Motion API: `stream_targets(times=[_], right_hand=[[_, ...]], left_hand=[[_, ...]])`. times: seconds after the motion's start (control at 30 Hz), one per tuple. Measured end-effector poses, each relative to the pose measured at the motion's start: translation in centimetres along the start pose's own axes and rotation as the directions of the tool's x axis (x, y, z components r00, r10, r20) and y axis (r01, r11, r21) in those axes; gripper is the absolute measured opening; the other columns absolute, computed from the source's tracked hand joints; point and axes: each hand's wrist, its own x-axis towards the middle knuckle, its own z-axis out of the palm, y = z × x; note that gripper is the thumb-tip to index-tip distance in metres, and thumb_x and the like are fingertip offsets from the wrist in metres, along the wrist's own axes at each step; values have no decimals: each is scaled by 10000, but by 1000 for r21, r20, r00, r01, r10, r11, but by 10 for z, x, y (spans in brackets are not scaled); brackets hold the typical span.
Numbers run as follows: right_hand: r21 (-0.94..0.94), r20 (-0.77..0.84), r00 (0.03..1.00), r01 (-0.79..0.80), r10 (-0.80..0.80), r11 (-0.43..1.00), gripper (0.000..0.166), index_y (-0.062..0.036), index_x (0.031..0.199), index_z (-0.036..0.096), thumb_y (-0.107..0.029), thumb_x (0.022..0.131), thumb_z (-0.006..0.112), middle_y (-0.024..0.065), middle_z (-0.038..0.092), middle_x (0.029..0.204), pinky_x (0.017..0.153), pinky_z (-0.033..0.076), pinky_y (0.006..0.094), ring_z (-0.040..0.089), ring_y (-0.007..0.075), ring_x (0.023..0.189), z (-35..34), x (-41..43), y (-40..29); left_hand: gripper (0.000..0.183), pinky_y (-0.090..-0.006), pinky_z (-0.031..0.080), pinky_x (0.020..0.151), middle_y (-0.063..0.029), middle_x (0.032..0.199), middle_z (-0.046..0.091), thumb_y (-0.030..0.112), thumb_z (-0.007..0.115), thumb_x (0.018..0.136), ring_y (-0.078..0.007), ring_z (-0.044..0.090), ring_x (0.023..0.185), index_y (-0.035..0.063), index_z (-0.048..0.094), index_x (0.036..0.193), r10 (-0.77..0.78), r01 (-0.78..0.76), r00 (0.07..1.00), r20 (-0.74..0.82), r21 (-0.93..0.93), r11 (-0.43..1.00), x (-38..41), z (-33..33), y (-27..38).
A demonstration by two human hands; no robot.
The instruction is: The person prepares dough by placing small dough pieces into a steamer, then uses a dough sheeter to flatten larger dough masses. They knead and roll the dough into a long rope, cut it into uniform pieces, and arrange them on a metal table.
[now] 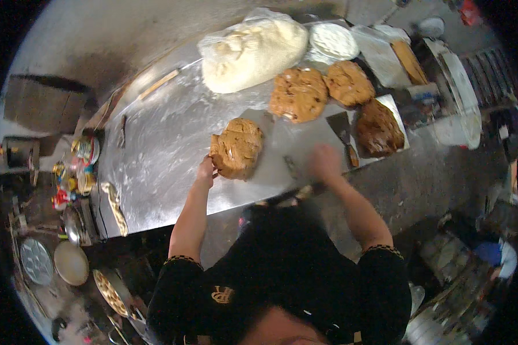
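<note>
A lump of light-brown dough [237, 148] lies on the floured metal worktable [164, 129] in front of me. My left hand [207, 170] grips its lower left edge, the fingers partly hidden against the dough. Blurred by motion, my right hand [326, 164] is over the table's front edge, apart from that lump; its fingers cannot be made out. Just left of it is a small flat tool [290, 167], perhaps a scraper. To its right lies a wide-bladed scraper [345, 133] with a wooden handle, beside a darker brown dough mass [380, 128] on a pale board.
Two more brown dough lumps [299, 95] [349, 83] sit farther back. Behind them are a large pale dough [254, 54] under clear plastic and a bowl of white flour [333, 41]. A wooden stick [159, 84] lies at the back edge, a dough strip [115, 209] at the left end.
</note>
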Motion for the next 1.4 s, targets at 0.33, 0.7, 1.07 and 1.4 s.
stream_targets(times=[0.33, 0.7, 1.07, 1.4], right_hand=[[-74, 376, 926, -5, 33, 997, 728, -241, 1474, 415, -153, 804, 686, 191, 571, 1173, 890, 501, 492, 578, 403, 1086, 38, -3, -37], [-52, -170, 965, -209, 197, 977, 556, -97, 1314, 545, -193, 786, 691, 203, 607, 1082, 820, 499, 537, 598, 418, 1000, -32, -70, 24], [-126, 564, -3, -989, 826, 82, 232, -50, 1040, 685, -214, 946, 550, 218, 674, 892, 650, 512, 456, 669, 348, 793, 85, -628, -11], [272, 647, 113, -958, 754, -91, 154, -132, 991, 611, -278, 961, 574, 101, 616, 789, 432, 410, 420, 473, 276, 471, 181, -731, -30]], left_hand=[[630, -593, 229, 1155, -242, 1503, 390, 502, 550, 947, -443, 315, 1414, 139, 460, 1454, 753, -523, 586, 301, 850, 67, -59, 57, 28], [746, -508, 231, 1157, -206, 1537, 312, 561, 577, 902, -404, 281, 1410, 140, 395, 1490, 493, -682, 723, 484, 615, 397, 7, 71, 72], [677, -479, 495, 1003, -136, 1346, 556, 489, 646, 922, -320, 575, 1188, 71, 463, 1423, 78, 229, 598, 797, -264, 937, 43, -1, 29], [636, -505, 517, 970, -168, 1317, 574, 202, 698, 839, -346, 590, 1168, -2, 455, 1390, 221, -59, 737, 638, -265, 962, 45, 54, 11]])
